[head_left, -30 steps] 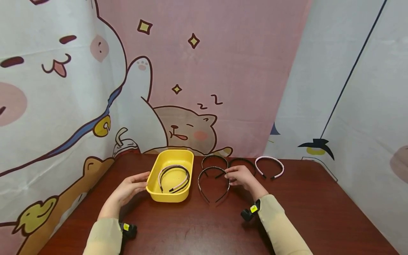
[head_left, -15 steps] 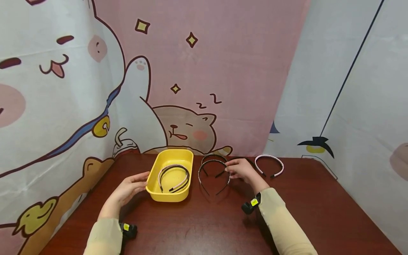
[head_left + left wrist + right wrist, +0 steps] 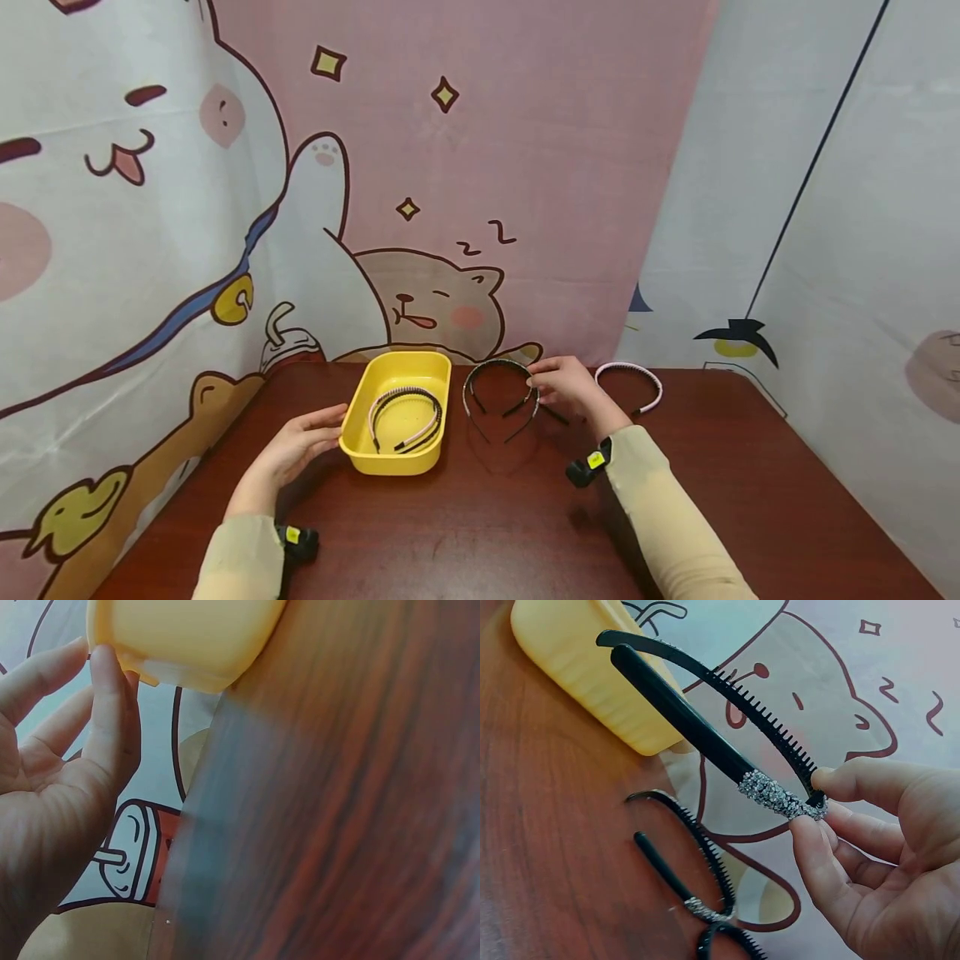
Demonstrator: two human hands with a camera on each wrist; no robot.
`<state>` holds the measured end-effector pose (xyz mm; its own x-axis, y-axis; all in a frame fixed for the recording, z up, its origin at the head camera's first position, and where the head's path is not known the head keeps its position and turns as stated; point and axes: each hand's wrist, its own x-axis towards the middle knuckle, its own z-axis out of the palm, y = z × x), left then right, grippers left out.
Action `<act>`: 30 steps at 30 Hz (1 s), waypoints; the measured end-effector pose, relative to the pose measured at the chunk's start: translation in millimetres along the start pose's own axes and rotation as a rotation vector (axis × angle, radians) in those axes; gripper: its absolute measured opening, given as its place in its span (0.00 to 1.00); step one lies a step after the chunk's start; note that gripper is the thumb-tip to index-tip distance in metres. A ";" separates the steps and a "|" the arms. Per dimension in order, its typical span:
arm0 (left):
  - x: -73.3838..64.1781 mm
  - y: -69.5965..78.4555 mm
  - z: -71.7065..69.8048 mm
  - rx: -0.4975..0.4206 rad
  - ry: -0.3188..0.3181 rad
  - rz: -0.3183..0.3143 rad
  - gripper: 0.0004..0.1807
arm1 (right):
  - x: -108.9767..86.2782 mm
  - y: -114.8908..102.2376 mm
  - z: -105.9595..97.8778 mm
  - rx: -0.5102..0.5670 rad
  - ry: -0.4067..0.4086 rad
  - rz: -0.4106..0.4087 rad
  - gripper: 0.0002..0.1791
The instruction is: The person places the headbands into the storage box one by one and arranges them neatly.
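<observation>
A cartoon-printed cloth (image 3: 570,167) rises behind the reddish-brown wood-grain surface (image 3: 420,542), on which a yellow plastic bin (image 3: 393,467) sits left of the middle, its long axis running away from the person. The left hand (image 3: 288,454) is at the bin's left side, fingers fairly straight and slightly spread, fingertips touching the rim. Across from it, the right hand (image 3: 570,387) has thumb and fingers closed together on the right side of a black rhinestone headband (image 3: 682,716), pinching it by the silver-studded part. That headband appears raised off the surface, its arch away from the person and its two free ends toward them. The bin lies to the person's left of it and a little nearer their body, apart from it but near; the right hand alone has the headband, while the left is the one at the bin. Between the headband and the bin's inside stands the bin's right wall; no loose headband lies in that gap. A similar studded headband (image 3: 664,866) lies on the surface just behind the held one, overlapping it in the head view. Another black headband (image 3: 555,413) is mostly hidden by the right hand, and a pale pink headband (image 3: 628,365) lies farther right, near the back edge. Inside the bin, a pink band (image 3: 418,437) and a black toothed band (image 3: 437,408) lie one against the other.
</observation>
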<state>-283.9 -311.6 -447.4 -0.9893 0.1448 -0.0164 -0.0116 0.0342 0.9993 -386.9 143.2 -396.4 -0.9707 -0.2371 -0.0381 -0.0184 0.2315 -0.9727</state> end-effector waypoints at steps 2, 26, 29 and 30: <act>0.0 0.5 -0.2 0.001 0.002 0.001 0.34 | -0.6 -6.2 -1.1 -0.003 0.006 -0.007 0.22; -0.4 -0.3 3.6 -0.010 0.015 -0.006 0.31 | -2.0 -46.9 4.1 0.008 -0.017 -0.063 0.23; -0.4 0.5 3.9 -0.011 0.013 -0.006 0.31 | -2.6 -50.2 5.3 0.010 -0.016 -0.062 0.24; -0.3 0.5 3.9 -0.010 0.010 -0.004 0.31 | -2.5 -51.1 5.6 0.013 -0.014 -0.060 0.24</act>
<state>-283.0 -307.8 -447.0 -0.9907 0.1346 -0.0199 -0.0168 0.0246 0.9996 -382.2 126.6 -347.9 -0.9645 -0.2637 0.0169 -0.0729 0.2041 -0.9762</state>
